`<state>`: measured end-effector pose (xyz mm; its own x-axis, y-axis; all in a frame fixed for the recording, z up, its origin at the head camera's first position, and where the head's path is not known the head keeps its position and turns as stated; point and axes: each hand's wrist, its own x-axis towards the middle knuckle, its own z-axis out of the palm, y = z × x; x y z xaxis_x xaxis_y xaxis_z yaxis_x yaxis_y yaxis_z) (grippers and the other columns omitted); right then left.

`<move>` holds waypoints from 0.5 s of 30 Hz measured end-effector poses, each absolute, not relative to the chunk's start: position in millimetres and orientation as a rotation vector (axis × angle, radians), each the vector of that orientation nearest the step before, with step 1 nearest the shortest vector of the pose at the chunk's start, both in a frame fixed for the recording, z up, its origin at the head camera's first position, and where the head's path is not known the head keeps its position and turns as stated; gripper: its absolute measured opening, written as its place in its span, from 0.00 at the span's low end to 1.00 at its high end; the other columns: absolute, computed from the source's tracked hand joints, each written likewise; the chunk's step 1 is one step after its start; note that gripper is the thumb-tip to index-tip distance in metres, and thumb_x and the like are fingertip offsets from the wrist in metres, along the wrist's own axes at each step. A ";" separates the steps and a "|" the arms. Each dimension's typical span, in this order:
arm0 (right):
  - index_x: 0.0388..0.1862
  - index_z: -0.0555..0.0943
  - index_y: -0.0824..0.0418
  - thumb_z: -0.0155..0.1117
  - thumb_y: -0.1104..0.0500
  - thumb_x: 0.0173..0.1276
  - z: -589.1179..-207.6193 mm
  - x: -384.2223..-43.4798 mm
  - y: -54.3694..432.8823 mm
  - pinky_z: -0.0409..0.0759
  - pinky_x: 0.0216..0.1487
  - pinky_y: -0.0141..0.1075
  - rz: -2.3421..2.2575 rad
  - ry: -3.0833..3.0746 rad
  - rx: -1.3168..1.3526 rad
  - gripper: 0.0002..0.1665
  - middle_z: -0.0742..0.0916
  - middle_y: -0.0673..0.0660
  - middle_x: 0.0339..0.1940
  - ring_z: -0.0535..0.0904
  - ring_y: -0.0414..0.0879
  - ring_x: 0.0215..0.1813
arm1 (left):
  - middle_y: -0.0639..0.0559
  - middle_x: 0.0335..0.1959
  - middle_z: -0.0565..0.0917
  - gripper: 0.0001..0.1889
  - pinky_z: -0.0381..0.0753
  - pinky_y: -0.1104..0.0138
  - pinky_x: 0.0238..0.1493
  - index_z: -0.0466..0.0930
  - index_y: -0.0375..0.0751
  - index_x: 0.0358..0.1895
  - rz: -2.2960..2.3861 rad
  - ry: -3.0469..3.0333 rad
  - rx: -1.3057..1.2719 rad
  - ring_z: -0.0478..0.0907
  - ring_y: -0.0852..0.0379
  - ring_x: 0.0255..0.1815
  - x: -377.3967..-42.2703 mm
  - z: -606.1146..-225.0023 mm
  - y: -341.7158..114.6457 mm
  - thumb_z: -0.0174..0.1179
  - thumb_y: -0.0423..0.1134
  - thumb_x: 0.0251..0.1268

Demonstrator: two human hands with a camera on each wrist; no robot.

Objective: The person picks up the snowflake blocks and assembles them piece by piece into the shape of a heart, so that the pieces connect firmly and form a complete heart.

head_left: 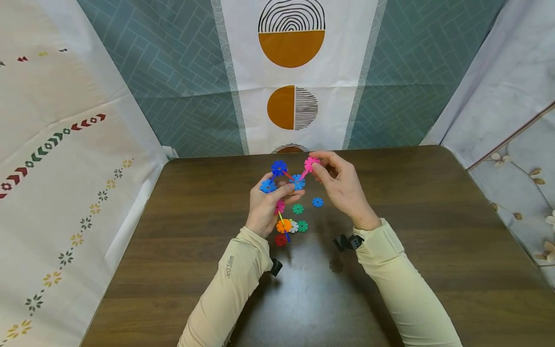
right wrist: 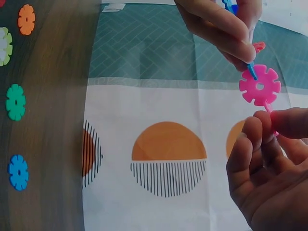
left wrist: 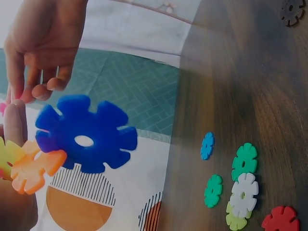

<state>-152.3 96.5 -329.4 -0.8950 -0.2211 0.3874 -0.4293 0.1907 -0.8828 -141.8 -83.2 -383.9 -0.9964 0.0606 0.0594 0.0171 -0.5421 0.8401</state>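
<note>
Above the table [head_left: 195, 241], linked notched discs [head_left: 297, 179], blue, pink, orange

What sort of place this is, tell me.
Probably an indoor play or activity corner: patterned cloths hang behind and beside a wood-grained table, with colourful notched discs on it.

you've got a wood-grain table [head_left: 195, 270] with a blue disc [head_left: 318, 199], two green discs [head_left: 297, 206], a red disc [head_left: 279, 240] and a dark disc [head_left: 336, 266] lying flat, plus a white disc [left wrist: 244, 184] overlapping a yellow-green disc [left wrist: 236, 221]

Hands [head_left: 264, 207] [head_left: 344, 188] raised near each other, both pinching.
</note>
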 end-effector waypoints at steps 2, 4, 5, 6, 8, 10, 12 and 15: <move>0.55 0.77 0.72 0.55 0.68 0.73 -328.4 -151.5 96.3 0.77 0.35 0.29 1.786 -2.289 0.639 0.15 0.79 0.68 0.32 0.76 0.48 0.32 | 0.41 0.32 0.78 0.20 0.83 0.53 0.42 0.69 0.28 0.51 2.738 1.500 0.115 0.87 0.42 0.32 -141.5 -383.7 -83.1 0.65 0.22 0.57; 0.55 0.77 0.72 0.56 0.68 0.72 -328.1 -151.5 96.0 0.78 0.37 0.29 1.793 -2.288 0.646 0.15 0.80 0.68 0.32 0.78 0.53 0.34 | 0.42 0.31 0.78 0.20 0.84 0.54 0.42 0.70 0.28 0.51 2.747 1.508 0.102 0.87 0.43 0.31 -141.2 -383.3 -82.6 0.65 0.23 0.56; 0.55 0.78 0.72 0.56 0.68 0.72 -328.0 -151.9 96.0 0.79 0.38 0.29 1.796 -2.289 0.646 0.15 0.80 0.68 0.33 0.78 0.56 0.35 | 0.42 0.31 0.78 0.19 0.84 0.54 0.42 0.70 0.29 0.50 2.753 1.511 0.096 0.87 0.44 0.30 -141.1 -383.4 -82.4 0.66 0.23 0.56; 0.55 0.78 0.73 0.57 0.68 0.72 -327.9 -152.1 96.0 0.80 0.39 0.30 1.801 -2.287 0.648 0.15 0.80 0.69 0.33 0.78 0.58 0.35 | 0.43 0.30 0.78 0.19 0.84 0.54 0.42 0.71 0.29 0.50 2.761 1.507 0.093 0.87 0.44 0.30 -141.1 -383.5 -82.3 0.66 0.22 0.56; 0.55 0.78 0.73 0.57 0.68 0.72 -327.5 -152.7 95.9 0.80 0.39 0.31 1.810 -2.290 0.648 0.15 0.81 0.69 0.33 0.78 0.62 0.36 | 0.43 0.30 0.78 0.18 0.84 0.54 0.42 0.72 0.30 0.49 2.777 1.505 0.092 0.87 0.45 0.29 -141.1 -383.8 -82.2 0.66 0.22 0.56; 0.55 0.78 0.73 0.57 0.68 0.72 -327.9 -154.0 95.9 0.81 0.40 0.33 1.823 -2.294 0.648 0.15 0.82 0.70 0.34 0.79 0.62 0.36 | 0.44 0.29 0.79 0.18 0.84 0.54 0.42 0.73 0.31 0.49 2.789 1.506 0.100 0.87 0.45 0.29 -140.9 -383.9 -82.3 0.66 0.23 0.56; 0.55 0.78 0.74 0.57 0.69 0.71 -329.6 -155.7 96.4 0.82 0.40 0.34 1.843 -2.295 0.647 0.15 0.82 0.70 0.34 0.79 0.62 0.36 | 0.43 0.29 0.79 0.17 0.84 0.54 0.41 0.74 0.31 0.49 2.796 1.504 0.110 0.86 0.45 0.28 -140.7 -384.0 -82.5 0.66 0.23 0.57; 0.55 0.78 0.73 0.57 0.69 0.71 -334.3 -159.2 97.3 0.83 0.42 0.34 1.878 -2.285 0.653 0.16 0.83 0.69 0.35 0.80 0.60 0.37 | 0.44 0.29 0.78 0.17 0.84 0.54 0.41 0.74 0.31 0.49 2.797 1.505 0.114 0.86 0.45 0.28 -140.2 -383.9 -83.1 0.66 0.23 0.57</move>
<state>-159.2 97.3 -334.3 -0.9010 -0.2550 0.3508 -0.3936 0.1409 -0.9084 -140.2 -83.1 -383.9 -0.9968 0.0016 0.0805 0.0663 -0.5512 0.8317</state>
